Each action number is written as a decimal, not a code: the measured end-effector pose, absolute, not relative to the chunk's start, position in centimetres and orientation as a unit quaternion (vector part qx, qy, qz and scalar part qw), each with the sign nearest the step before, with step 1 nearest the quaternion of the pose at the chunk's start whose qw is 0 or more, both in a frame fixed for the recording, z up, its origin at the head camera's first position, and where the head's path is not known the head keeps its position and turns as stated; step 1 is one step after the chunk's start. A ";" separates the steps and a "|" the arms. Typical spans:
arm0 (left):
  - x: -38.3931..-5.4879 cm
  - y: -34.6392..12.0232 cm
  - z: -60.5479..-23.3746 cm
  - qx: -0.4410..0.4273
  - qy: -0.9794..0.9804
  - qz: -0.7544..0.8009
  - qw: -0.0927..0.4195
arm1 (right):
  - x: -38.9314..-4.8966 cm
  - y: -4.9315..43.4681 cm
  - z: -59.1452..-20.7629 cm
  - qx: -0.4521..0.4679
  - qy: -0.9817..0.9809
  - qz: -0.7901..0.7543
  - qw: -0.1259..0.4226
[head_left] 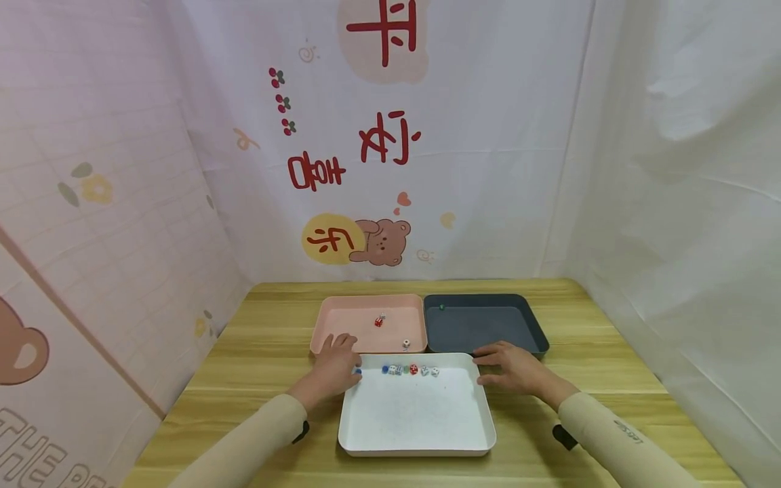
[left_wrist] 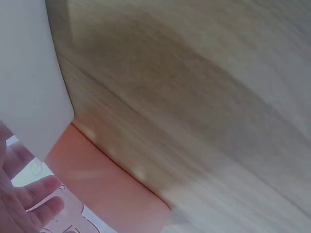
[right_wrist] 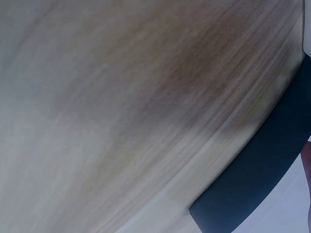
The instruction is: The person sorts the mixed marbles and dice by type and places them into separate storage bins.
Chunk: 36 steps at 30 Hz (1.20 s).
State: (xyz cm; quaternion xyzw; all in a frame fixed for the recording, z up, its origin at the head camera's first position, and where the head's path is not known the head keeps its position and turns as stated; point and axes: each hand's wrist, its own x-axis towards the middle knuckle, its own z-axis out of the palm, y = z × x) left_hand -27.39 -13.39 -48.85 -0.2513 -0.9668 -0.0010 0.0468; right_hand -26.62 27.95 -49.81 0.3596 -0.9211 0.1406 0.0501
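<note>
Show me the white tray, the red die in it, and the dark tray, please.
White tray (head_left: 417, 415): head view, on the bare middle of its floor.
Red die (head_left: 413, 369): head view, on the middle of its visible surface.
Dark tray (head_left: 482, 327): head view, on its bare floor.

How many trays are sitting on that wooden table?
3: a pink tray at the back left, a dark tray beside it at the back right, and a white tray in front of them.
</note>
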 end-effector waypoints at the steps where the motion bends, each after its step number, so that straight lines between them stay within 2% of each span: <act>1: -27.4 -13.3 -48.9 -0.251 -0.967 0.009 0.045 | -26.6 27.9 -49.8 0.360 -0.921 0.141 0.050; 13: -27.2 -12.8 -48.7 -0.269 -0.959 0.057 0.064 | -26.6 27.9 -50.0 0.364 -0.919 0.141 0.055; 23: -27.8 -13.0 -48.8 -0.270 -0.960 -0.047 0.051 | -26.5 27.9 -50.0 0.362 -0.919 0.143 0.056; 36: -28.5 -11.0 -45.0 -0.293 -0.944 -0.133 0.076 | -26.2 27.8 -50.0 0.350 -0.924 0.145 0.054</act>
